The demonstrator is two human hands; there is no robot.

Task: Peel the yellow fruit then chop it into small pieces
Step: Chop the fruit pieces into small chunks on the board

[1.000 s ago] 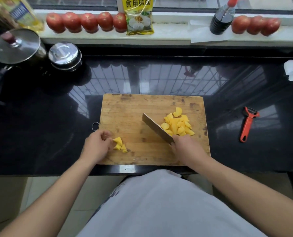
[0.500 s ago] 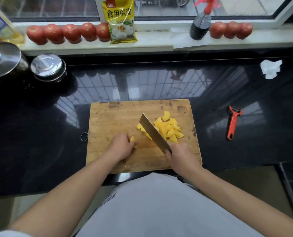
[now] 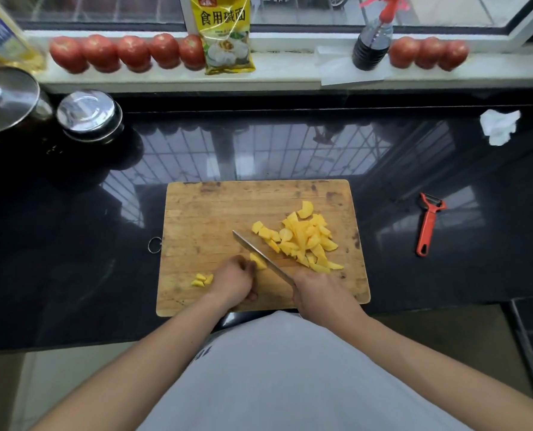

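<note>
Gripping the knife [image 3: 263, 259], the right hand [image 3: 319, 295] holds its blade slantwise against a yellow fruit chunk [image 3: 258, 262] that the left hand's [image 3: 234, 283] curled fingers pinch, between a heap of cut pieces [image 3: 305, 239] and a few small bits [image 3: 203, 279] on the wooden cutting board [image 3: 215, 209]. A red peeler [image 3: 428, 223] lies right of the board and a crumpled tissue [image 3: 500, 126] farther back on the glossy black countertop [image 3: 72, 244]. Tomatoes [image 3: 128, 52], a yellow packet [image 3: 226, 35] and a dark bottle [image 3: 372, 45] line the windowsill.
</note>
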